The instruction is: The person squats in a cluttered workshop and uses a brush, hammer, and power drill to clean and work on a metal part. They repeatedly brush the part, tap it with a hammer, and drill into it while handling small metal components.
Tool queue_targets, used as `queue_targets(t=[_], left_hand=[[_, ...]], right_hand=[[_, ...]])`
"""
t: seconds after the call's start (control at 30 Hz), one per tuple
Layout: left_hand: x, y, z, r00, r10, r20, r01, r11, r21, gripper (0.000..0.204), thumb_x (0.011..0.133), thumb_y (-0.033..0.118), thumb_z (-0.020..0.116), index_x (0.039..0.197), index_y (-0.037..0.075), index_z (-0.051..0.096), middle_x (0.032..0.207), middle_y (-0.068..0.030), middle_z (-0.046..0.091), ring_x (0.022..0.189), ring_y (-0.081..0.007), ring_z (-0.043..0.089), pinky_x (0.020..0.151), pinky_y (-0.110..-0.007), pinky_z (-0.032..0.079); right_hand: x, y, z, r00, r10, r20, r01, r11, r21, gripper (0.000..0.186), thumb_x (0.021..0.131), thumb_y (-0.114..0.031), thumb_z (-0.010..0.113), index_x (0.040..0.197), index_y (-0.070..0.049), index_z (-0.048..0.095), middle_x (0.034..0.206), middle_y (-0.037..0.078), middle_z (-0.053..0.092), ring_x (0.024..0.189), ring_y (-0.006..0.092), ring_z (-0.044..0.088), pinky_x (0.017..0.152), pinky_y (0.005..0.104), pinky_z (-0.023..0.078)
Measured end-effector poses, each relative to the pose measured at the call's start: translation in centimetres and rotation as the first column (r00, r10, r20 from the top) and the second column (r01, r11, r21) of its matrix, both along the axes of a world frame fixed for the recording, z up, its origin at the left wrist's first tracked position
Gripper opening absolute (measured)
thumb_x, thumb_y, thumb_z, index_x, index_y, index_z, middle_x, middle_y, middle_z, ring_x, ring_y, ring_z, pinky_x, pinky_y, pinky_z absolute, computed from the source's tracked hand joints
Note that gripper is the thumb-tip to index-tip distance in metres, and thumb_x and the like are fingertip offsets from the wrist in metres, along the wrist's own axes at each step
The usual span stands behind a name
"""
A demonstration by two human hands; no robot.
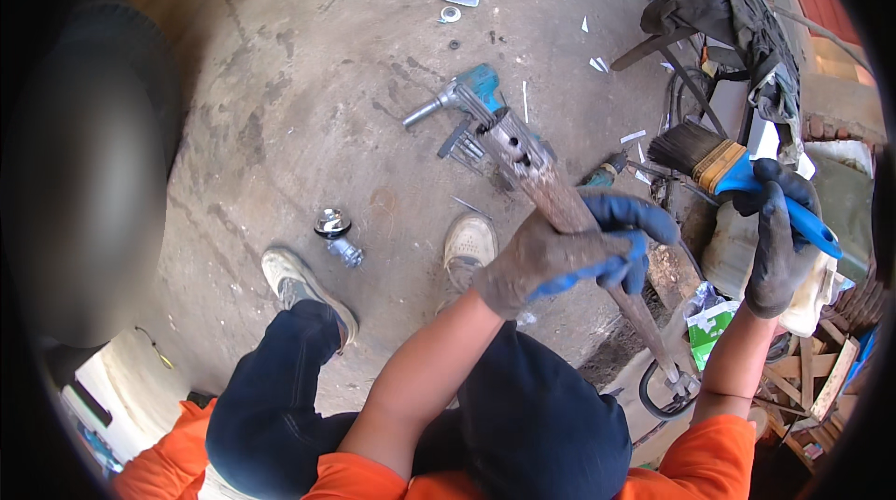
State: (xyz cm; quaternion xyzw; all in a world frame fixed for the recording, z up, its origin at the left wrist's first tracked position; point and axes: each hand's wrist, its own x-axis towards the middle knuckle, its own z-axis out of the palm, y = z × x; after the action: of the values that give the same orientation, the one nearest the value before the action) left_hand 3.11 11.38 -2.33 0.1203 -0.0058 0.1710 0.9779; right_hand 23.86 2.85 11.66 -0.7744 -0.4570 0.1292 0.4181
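My left hand (579,243), in a grey and blue work glove, is closed round a worn wooden stick (553,190). The stick slants from upper left to lower right, and its thicker far end has dark holes. Its thin lower end reaches a metal piece with a dark ring (674,393); whether they are joined I cannot tell. A paintbrush (737,178) with a blue handle and dark bristles is gripped in my gloved right hand (779,253), its bristles pointing to the upper left. The brush is apart from the stick.
A teal power tool (478,89) lies on the concrete floor beyond the stick, with a drill (607,170) to its right. A shiny round metal part (332,224) lies near my left shoe (294,276). Dark cloth (719,10) and scrap wood (812,374) crowd the right side.
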Motion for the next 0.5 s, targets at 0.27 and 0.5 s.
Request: queue_targets(t=[0.27, 0.5], left_hand=[[-1.5, -0.6, 0.6, 0.989, 0.143, -0.018, -0.141, 0.984, 0.113, 0.029, 0.094, 0.01, 0.054, 0.117, -0.006, 0.062, 0.09, -0.0193, 0.069, 0.071, -0.018, 0.065, 0.064, -0.024, 0.047], [-1.5, -2.8, -2.4, 0.917, 0.399, 0.01, -0.397, 0.91, 0.121, 0.034, 0.092, 0.01, 0.064, 0.123, -0.001, 0.056, 0.097, -0.0097, 0.067, 0.075, -0.0175, 0.066, 0.07, -0.029, 0.055]], right_hand=[[-5.5, 0.6, 4.4, 0.967, 0.248, 0.052, -0.253, 0.957, 0.144, 0.029, 0.091, -0.01, 0.058, 0.115, 0.007, 0.061, 0.106, 0.017, 0.066, 0.08, 0.0238, 0.064, 0.074, 0.0344, 0.05], [-11.3, 3.5, 4.5, 0.768, 0.468, 0.437, -0.399, 0.884, -0.245, 0.027, 0.086, -0.018, 0.068, 0.106, -0.001, 0.062, 0.102, 0.016, 0.068, 0.091, 0.025, 0.066, 0.084, 0.0387, 0.05]])
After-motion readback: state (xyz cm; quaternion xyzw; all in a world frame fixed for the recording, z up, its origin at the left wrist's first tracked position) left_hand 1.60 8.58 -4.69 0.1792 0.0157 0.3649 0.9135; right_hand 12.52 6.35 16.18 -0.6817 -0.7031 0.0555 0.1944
